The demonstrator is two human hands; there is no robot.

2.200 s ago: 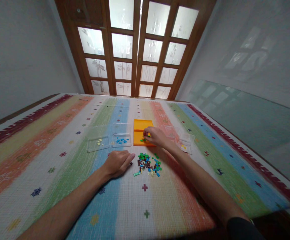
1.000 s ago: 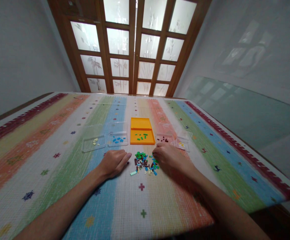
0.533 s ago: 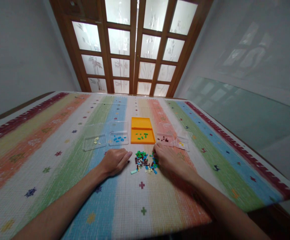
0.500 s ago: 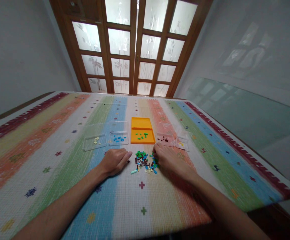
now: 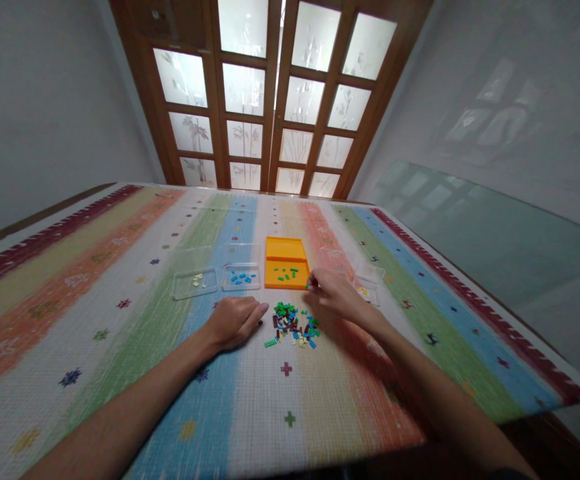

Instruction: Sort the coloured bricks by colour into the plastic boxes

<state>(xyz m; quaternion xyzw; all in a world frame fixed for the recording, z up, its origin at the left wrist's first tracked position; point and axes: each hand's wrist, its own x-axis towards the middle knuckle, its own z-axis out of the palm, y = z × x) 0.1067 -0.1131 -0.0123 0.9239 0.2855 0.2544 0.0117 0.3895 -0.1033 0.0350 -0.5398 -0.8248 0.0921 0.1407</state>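
A small heap of mixed toy bricks (image 5: 293, 327) in green, blue, dark red and cream lies on the striped tablecloth. My left hand (image 5: 234, 321) rests flat on the cloth just left of the heap, holding nothing. My right hand (image 5: 334, 293) hovers above the cloth beyond the heap, by the near right corner of the orange tray (image 5: 273, 274). Its fingertips pinch a tiny green brick (image 5: 309, 287). The orange tray holds a few green bricks.
Clear boxes stand in a row beside the orange tray: one with cream bricks (image 5: 195, 283), one with blue bricks (image 5: 242, 277), and two at the right (image 5: 369, 283), partly hidden by my right hand. Wooden glazed doors (image 5: 270, 100) stand behind the table.
My right hand left the orange tray, came down to the right side of the heap, then lifted toward the tray with a green brick pinched. My left hand stayed still.
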